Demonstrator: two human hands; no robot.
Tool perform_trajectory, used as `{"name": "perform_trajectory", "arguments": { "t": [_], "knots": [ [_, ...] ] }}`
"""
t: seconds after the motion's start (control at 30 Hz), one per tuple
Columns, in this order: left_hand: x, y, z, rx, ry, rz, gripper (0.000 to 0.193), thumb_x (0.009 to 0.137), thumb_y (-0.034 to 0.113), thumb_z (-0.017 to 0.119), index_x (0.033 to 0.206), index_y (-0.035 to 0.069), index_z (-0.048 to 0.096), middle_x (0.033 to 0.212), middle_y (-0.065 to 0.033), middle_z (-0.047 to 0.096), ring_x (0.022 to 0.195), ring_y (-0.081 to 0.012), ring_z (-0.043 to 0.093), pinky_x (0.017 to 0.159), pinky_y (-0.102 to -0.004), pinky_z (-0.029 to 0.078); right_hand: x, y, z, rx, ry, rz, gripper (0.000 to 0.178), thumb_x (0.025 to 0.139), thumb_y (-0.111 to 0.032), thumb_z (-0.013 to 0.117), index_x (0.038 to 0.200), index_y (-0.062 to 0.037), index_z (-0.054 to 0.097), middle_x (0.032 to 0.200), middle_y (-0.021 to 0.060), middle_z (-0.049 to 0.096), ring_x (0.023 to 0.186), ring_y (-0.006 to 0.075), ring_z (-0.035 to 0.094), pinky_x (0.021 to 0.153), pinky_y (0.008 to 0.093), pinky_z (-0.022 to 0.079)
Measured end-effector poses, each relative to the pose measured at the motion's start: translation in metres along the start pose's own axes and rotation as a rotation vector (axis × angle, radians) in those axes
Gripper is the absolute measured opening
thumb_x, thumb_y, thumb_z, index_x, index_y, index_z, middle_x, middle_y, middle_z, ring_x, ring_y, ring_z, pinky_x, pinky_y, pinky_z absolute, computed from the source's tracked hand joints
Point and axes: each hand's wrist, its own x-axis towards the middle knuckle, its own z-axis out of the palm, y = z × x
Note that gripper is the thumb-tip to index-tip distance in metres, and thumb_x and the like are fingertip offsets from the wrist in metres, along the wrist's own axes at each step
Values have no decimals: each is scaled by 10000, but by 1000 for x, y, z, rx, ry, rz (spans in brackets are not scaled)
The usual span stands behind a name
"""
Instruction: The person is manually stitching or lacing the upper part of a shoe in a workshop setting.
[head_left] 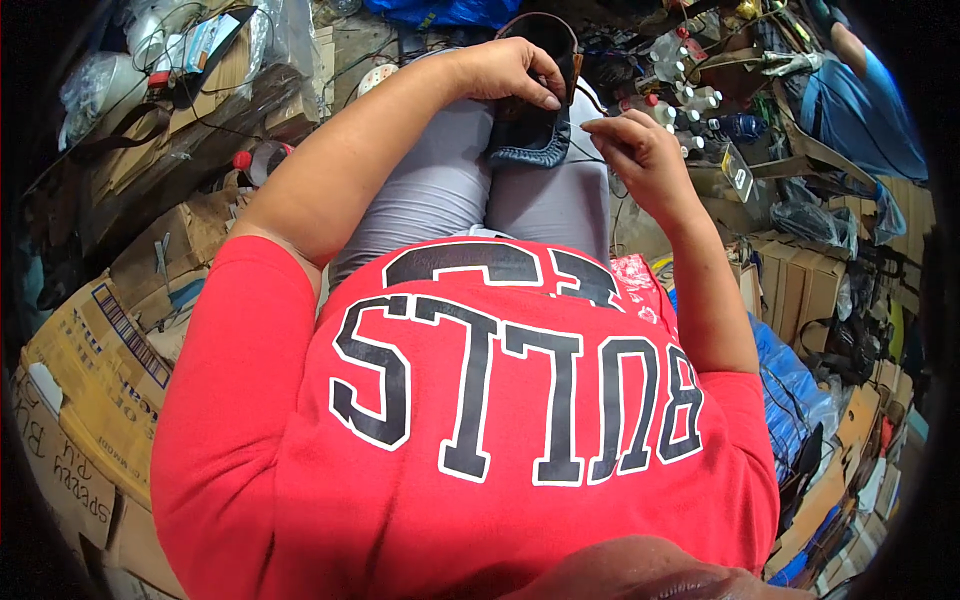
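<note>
- A dark, open-topped shoe piece [530, 128] with a bluish, gathered-looking near rim and a thin brown far rim lies across the person's 2 grey-trousered thighs [420, 190].
- It looks light and fairly soft, likely to bend under pressure; the bluish rim seems the firmer part. Its surface does not look slippery, nor does it seem fragile.
- The side wall or the near rim would be the surest places to take hold; the far rim looks thin and may flex.
- The left hand [510, 72] reaches over the opening from the left, its thumb and fingers seemingly pinching the shoe piece's right side, between the 2 rims.
- The right hand [642, 158] is just right of the shoe piece, apart from its wall. Its thumb and forefinger are brought near each other; I cannot tell if they pinch a thin strand.
- Relative to the grip, most of the opening's near half and the bluish rim lie below the left thumb, toward the person's body.
</note>
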Motion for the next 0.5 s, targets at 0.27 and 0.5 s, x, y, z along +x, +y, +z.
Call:
{"name": "perform_trajectory", "arguments": {
  "t": [0.27, 0.5],
  "knots": [
    [3, 3, -2, 12, -41, -3, 257, 755, 156, 714, 980, 35, 689, 922, -61, 662, 873, -146, 600, 826, -276, 452, 10, -4, 0, -126, -41, 9, 148, 803, -93, 639, 941, -91, 695, 739, 81, 557, 656, 206, 572, 606, 300, 451],
    [11, 8, -1, 56, -79, -20, 256, 746, 170, 721, 952, 22, 689, 869, -65, 679, 825, -140, 616, 799, -271, 461, 13, -6, 3, -182, -84, 41, 158, 784, -107, 643, 931, -78, 696, 725, 102, 566, 672, 232, 587, 633, 308, 470]
  ]
}}
